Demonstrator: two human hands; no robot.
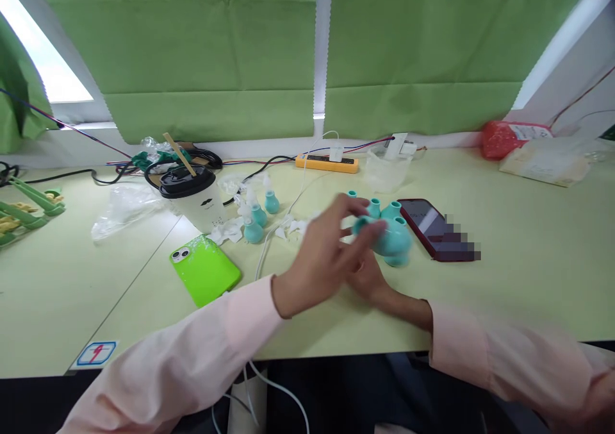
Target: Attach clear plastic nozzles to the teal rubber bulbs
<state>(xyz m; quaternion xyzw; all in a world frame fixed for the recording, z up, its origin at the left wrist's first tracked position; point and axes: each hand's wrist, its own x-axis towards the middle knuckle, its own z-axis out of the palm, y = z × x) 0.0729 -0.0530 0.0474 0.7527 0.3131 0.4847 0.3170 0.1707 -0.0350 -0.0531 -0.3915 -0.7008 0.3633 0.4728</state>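
My left hand (324, 251) pinches the neck of a teal rubber bulb (394, 238), which is tilted sideways and slightly blurred. Just below and behind it, my right hand (369, 279) is near the table, its fingers mostly hidden by my left hand. More teal bulbs (374, 207) stand close behind the held one, their open necks upward. To the left of my hands are several teal bulbs with clear tips (253, 230), beside torn white scraps (228, 231).
A dark-red-cased phone (435, 232) lies right of the bulbs. On the left are a green phone (205, 270) and a lidded cup (195, 197) with a stirrer. Behind stand a yellow power strip (327, 163) and a translucent container (387, 170). White cables cross the table.
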